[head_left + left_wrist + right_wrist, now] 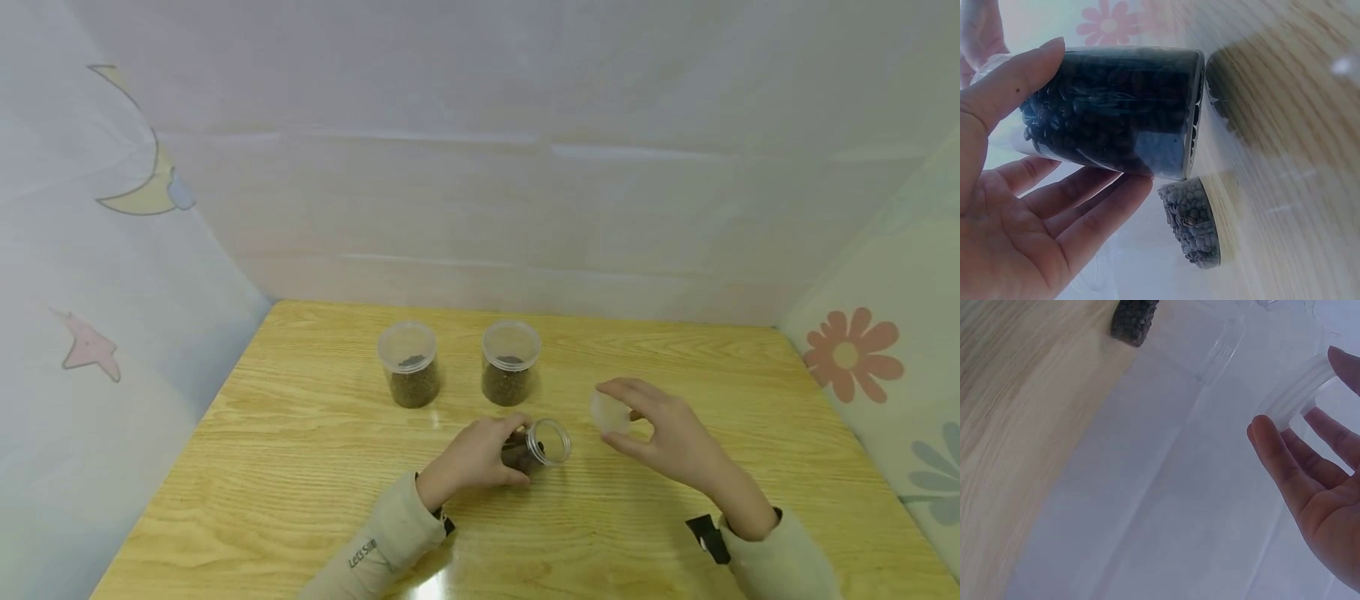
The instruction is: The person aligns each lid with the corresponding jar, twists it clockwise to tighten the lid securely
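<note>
My left hand (483,454) grips a clear plastic jar (1122,112) partly filled with dark coffee beans (1097,119). In the head view this jar leans to the right, its uncovered mouth (552,442) facing my right hand. Thumb on one side and fingers on the other hold the jar in the left wrist view, its base close to the tabletop. My right hand (671,429) pinches a translucent round lid (1297,390) by its edge, in the air right of the jar. The jar and lid are apart.
Two more clear jars, a left one (411,367) and a right one (510,364), stand behind my hands with dark contents low inside. All is on a wood-grain table (300,433). Pale cloth (480,208) with printed shapes hangs behind and at both sides.
</note>
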Demonstrator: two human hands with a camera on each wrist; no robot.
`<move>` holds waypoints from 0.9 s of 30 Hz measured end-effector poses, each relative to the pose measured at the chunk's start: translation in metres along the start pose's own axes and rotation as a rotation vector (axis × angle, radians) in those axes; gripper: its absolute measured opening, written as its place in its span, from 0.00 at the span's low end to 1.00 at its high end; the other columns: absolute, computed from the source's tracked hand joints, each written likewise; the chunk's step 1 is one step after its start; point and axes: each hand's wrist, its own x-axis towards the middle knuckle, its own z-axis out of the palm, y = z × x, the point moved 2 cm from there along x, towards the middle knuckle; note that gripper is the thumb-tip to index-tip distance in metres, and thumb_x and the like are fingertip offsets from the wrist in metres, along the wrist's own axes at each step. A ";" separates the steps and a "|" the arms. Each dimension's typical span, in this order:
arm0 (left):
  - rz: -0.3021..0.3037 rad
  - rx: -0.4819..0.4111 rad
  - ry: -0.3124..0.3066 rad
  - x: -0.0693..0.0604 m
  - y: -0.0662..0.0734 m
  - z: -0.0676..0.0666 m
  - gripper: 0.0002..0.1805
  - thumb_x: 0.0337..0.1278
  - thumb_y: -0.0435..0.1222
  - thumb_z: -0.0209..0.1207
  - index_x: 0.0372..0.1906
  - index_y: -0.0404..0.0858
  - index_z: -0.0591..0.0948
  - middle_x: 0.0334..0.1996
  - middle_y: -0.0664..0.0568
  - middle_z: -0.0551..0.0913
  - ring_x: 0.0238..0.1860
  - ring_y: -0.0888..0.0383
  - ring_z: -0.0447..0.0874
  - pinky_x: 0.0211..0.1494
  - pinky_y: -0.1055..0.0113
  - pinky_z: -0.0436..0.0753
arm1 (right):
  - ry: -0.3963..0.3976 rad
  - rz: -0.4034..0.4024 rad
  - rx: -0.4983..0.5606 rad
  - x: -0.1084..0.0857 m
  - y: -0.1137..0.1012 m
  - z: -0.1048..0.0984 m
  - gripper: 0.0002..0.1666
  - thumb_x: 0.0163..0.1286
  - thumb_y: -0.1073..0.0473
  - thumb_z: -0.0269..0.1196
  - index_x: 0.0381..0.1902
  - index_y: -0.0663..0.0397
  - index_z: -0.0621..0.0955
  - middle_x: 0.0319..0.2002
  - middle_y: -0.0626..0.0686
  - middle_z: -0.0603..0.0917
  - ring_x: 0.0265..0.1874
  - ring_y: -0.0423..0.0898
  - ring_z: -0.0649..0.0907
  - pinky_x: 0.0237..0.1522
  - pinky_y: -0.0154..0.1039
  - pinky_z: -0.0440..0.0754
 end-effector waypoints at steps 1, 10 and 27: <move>-0.002 0.003 0.000 0.000 0.000 0.000 0.36 0.37 0.45 0.71 0.56 0.43 0.71 0.45 0.50 0.81 0.45 0.58 0.79 0.48 0.65 0.77 | -0.004 -0.010 0.000 0.001 -0.003 0.000 0.33 0.46 0.64 0.72 0.53 0.57 0.75 0.49 0.55 0.78 0.34 0.44 0.80 0.29 0.32 0.79; 0.000 0.038 0.010 0.001 0.003 0.001 0.35 0.37 0.45 0.72 0.55 0.40 0.72 0.45 0.51 0.81 0.43 0.58 0.80 0.44 0.67 0.78 | -0.074 -0.065 0.010 0.004 -0.017 0.010 0.33 0.49 0.62 0.71 0.55 0.56 0.75 0.50 0.58 0.77 0.32 0.40 0.78 0.28 0.32 0.77; 0.018 0.114 0.034 0.003 0.008 0.004 0.36 0.37 0.46 0.71 0.56 0.39 0.72 0.45 0.52 0.81 0.42 0.59 0.80 0.42 0.68 0.79 | -0.126 -0.105 0.085 0.004 -0.020 0.032 0.32 0.49 0.62 0.71 0.54 0.60 0.74 0.50 0.60 0.77 0.37 0.48 0.81 0.31 0.36 0.80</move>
